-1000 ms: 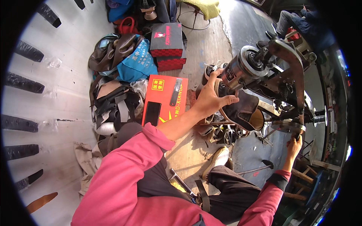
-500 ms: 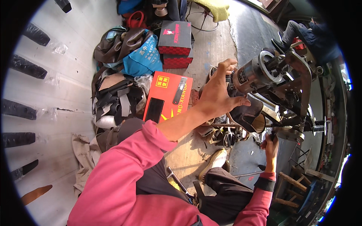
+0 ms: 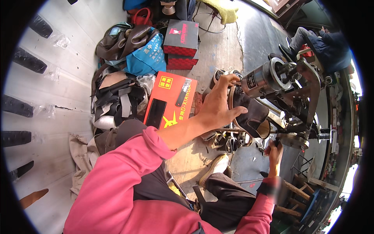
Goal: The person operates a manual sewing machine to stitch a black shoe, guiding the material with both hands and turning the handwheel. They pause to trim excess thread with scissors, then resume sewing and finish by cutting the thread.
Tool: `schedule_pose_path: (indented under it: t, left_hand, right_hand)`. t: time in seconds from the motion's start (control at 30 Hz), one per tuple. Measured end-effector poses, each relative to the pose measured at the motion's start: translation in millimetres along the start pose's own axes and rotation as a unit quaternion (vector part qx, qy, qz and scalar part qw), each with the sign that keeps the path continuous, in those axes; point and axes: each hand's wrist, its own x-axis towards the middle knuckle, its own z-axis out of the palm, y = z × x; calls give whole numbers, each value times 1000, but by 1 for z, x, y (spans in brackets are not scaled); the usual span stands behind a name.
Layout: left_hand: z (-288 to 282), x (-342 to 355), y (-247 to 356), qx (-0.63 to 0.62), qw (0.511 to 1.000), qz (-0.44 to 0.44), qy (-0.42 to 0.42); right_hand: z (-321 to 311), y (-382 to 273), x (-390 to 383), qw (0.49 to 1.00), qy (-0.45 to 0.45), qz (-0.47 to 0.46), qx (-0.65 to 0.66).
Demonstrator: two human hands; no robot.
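A dark brown shoe (image 3: 251, 115) sits under the metal head of a hand-cranked shoe-sewing machine (image 3: 259, 82), with its tan-lined opening towards the lower right. My left hand (image 3: 216, 103) curves round the sole side of the shoe. Its thumb lies against the shoe and its fingers reach up beside the machine head, partly hiding the sole. Lower right, my right hand (image 3: 274, 151) is closed round the dark crank handle of the machine's round wheel (image 3: 294, 141). Where the needle meets the shoe is hidden.
A red box (image 3: 165, 87) carries a black phone (image 3: 156, 111) and a dark flat blade (image 3: 183, 93). Dark scraps (image 3: 120, 95) and a blue bag (image 3: 146, 56) lie left. Black-and-red shoeboxes (image 3: 181, 37) stand beyond. Another person (image 3: 327, 46) sits far right; a wooden stool (image 3: 296, 195) stands lower right.
My left thumb has drawn back to the left along the shoe, baring more of its side and sole edge. My right hand stays at the crank. The whole view has shifted slightly.
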Motion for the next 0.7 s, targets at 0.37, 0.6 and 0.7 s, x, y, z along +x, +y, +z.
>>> schedule_pose_path:
  t: [0.37,0.6,0.7]
  left_hand:
    - [31,11,-19,-242,962,-123,-39]
    - [32,14,-18,-274,945,-174,-38]
    - [27,14,-22,-269,946,-168,-64]
  right_hand:
    - [-2,-52,-27,998,14,-62,20]
    - [-91,-54,-15,968,196,-136,77]
    - [-113,-21,5,967,230,-95,47]
